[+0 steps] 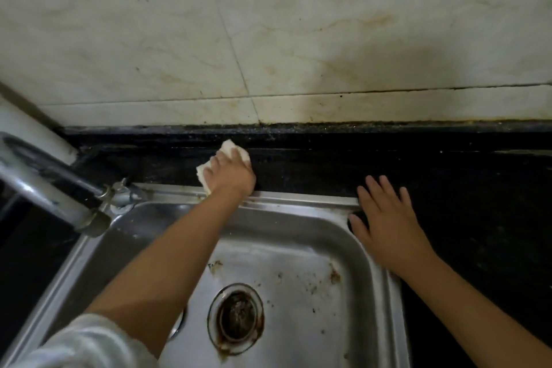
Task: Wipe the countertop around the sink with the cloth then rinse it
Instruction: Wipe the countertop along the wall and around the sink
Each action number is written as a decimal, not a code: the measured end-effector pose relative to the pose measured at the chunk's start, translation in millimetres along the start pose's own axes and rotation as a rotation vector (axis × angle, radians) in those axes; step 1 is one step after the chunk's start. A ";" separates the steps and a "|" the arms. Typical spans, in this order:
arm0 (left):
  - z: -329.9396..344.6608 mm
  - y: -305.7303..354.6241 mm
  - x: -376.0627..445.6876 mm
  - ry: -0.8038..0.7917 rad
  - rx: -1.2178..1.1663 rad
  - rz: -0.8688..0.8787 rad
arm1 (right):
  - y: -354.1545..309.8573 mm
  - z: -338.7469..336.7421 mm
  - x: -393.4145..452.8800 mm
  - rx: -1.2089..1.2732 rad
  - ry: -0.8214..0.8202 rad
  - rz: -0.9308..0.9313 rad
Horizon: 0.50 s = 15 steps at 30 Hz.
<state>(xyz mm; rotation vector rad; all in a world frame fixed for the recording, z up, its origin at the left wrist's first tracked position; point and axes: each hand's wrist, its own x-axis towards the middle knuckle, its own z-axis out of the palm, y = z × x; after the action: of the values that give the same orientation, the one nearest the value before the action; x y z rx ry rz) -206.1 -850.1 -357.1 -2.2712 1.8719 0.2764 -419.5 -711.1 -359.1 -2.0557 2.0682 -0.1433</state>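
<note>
The left hand (230,172) presses the cloth (231,148) on the tabletop (298,164) behind the sink (298,203). The right hand (385,218) rests flat and open at the sink's back right corner, holding nothing.

Cloth (222,163) on countertop (448,182) behind sink (298,203); tap (50,185) left

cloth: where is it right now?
Head view: the cloth lies under the left hand on the black countertop behind the sink's back rim, right of the faucet.
</note>
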 end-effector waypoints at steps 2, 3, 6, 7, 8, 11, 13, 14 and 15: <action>-6.3 -17.4 20.1 0.001 -0.016 -0.098 | -14.4 2.3 15.4 -0.026 -0.064 -0.088; -8.2 -26.7 28.3 0.009 -0.037 -0.162 | -21.4 5.1 22.9 -0.053 -0.072 -0.123; -9.8 -59.7 44.9 0.094 -0.088 -0.379 | -32.8 19.6 35.2 -0.083 -0.029 -0.133; -9.5 -68.4 48.6 0.124 -0.095 -0.424 | -33.3 24.2 35.7 -0.129 0.007 -0.138; -9.3 -74.3 51.8 0.138 -0.108 -0.452 | -33.1 28.6 35.9 -0.111 0.013 -0.122; -6.0 -80.1 56.7 0.127 -0.133 -0.469 | -28.4 34.2 37.8 -0.045 -0.073 -0.150; -6.2 -79.6 54.9 0.133 -0.105 -0.433 | -25.3 31.5 34.2 -0.088 -0.064 -0.188; -6.2 -79.6 52.9 0.138 -0.082 -0.393 | -22.9 32.4 32.1 -0.109 -0.050 -0.210; -5.5 -79.0 50.4 0.155 -0.067 -0.340 | -21.0 32.5 30.4 -0.118 -0.059 -0.220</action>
<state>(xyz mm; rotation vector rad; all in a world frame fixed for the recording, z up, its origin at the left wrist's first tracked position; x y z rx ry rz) -119.0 -884.5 -362.9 -2.6722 1.5197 0.1163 -391.6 -738.9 -388.7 -2.3253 1.8529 0.0049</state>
